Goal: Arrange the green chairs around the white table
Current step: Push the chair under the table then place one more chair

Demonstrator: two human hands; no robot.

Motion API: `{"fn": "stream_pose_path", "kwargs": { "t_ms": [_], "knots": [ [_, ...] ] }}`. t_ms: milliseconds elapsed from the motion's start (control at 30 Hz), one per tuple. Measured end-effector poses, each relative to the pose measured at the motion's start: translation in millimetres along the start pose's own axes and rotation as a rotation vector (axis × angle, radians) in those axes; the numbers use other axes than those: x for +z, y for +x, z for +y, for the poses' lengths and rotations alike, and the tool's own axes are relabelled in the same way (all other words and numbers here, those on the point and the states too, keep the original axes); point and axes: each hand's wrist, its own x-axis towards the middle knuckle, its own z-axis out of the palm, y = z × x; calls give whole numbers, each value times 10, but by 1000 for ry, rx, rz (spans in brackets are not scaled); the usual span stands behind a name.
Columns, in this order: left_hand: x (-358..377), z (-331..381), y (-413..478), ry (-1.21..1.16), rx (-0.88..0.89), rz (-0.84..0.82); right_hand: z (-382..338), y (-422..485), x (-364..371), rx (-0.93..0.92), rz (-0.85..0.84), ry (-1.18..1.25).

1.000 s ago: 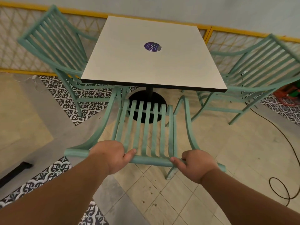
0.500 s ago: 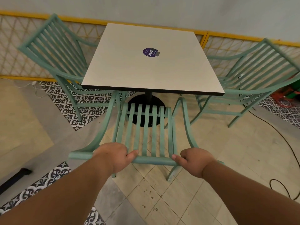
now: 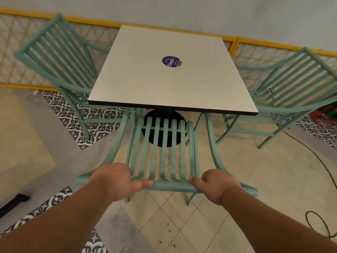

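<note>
A square white table [image 3: 169, 84] with a purple round sticker [image 3: 170, 61] stands on a black round base. The near green slatted chair [image 3: 164, 154] faces it, its seat tucked under the front edge. My left hand [image 3: 114, 179] and my right hand [image 3: 217, 187] both grip the top rail of this chair's back. A second green chair [image 3: 60, 59] stands at the table's left side, a third green chair [image 3: 291, 84] at its right side.
A yellow-framed lattice fence [image 3: 255, 50] runs behind the table under a pale wall. A black cable [image 3: 321, 165] snakes over the tiled floor at right. Patterned black-and-white tiles [image 3: 87, 121] lie at left. A red and green object [image 3: 326, 115] sits at far right.
The near chair has slid forward, further under the table's front edge, with both hands still on its top rail. The view has tilted slightly so the table sits lower in frame.
</note>
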Motion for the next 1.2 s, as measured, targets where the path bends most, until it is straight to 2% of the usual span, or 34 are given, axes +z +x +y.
{"fn": "stream_pose_path", "kwargs": {
  "t_ms": [600,1200],
  "knots": [
    [-412,-63,540,15,52,-42,17,558,-325,13,3,-17],
    [-487,-62,700,24,13,40,74,718,-409,-12,-19,-37]
  ]
}}
